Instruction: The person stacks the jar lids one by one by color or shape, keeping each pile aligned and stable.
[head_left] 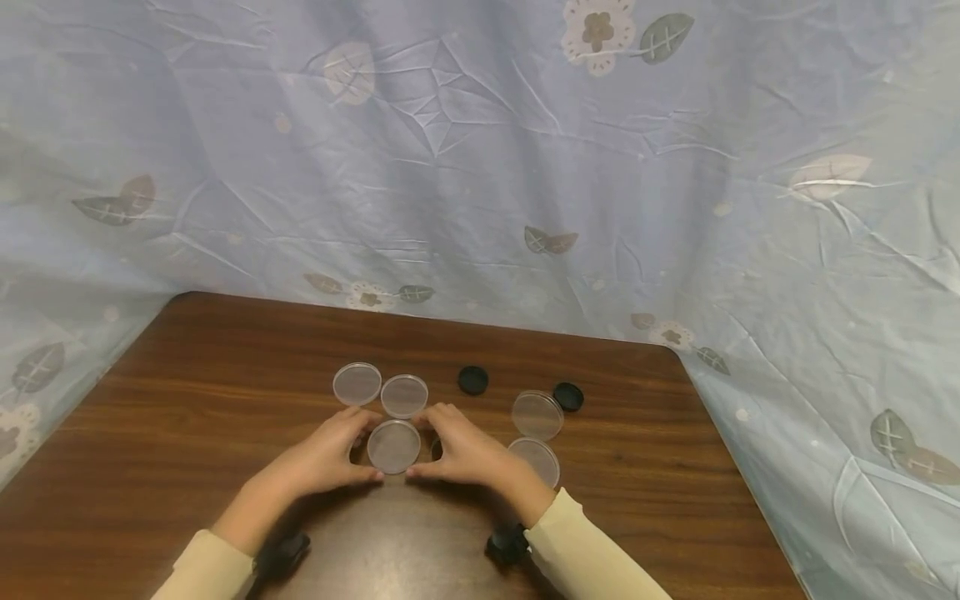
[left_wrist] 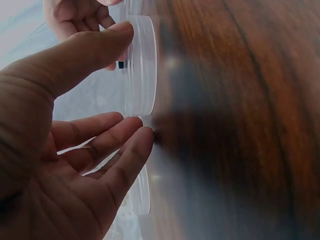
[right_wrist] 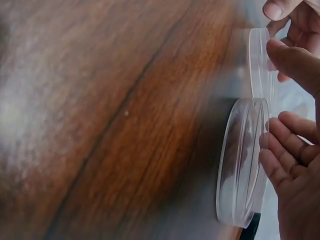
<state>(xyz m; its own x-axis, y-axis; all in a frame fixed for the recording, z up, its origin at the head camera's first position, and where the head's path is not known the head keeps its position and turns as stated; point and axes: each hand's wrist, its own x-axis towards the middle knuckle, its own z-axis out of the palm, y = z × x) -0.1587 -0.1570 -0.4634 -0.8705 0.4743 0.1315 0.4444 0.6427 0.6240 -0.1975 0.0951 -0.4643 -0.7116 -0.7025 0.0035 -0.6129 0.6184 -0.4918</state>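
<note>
A clear round petri dish point(head_left: 393, 447) lies on the brown table between my two hands. My left hand point(head_left: 333, 450) curves about its left side; in the left wrist view the thumb point(left_wrist: 117, 37) is on the dish's rim and the fingertips meet its opposite edge. From the right, my right hand point(head_left: 468, 450) curls toward the same dish, thumb at the near edge and fingers at the far side. Just beyond stand two more petri dishes, one point(head_left: 405, 396) close to the fingertips and another point(head_left: 357, 384) to its left. Under the right hand, a dark object is mostly hidden.
Right of my right hand lie two further petri dishes, a far one point(head_left: 537, 415) and a near one point(head_left: 536, 467) partly behind the wrist. Two black round caps point(head_left: 472, 380) sit toward the back. A patterned cloth point(head_left: 450, 167) hangs around the table point(head_left: 247, 375).
</note>
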